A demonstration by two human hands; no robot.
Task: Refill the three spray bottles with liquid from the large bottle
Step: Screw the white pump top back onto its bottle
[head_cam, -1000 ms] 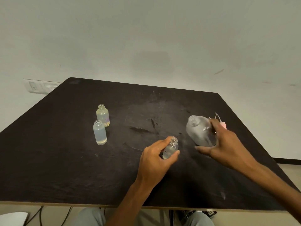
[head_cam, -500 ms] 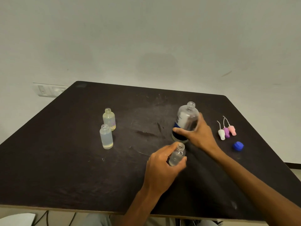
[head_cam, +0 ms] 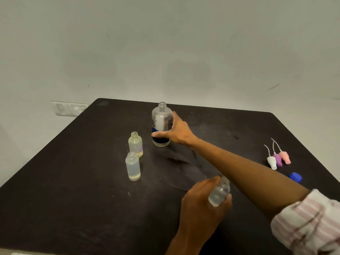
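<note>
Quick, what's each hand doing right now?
Left hand: grips a small spray bottle, uncapped.
Right hand: holds the large bottle upright on the table.

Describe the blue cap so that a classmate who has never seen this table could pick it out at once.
Start at the dark square table and go to its right edge. Three small spray tops, white, purple and pink, each with a thin tube, lie side by side there. Just nearer the person than these sits the round blue plastic cap, the only blue, tubeless piece.
</note>
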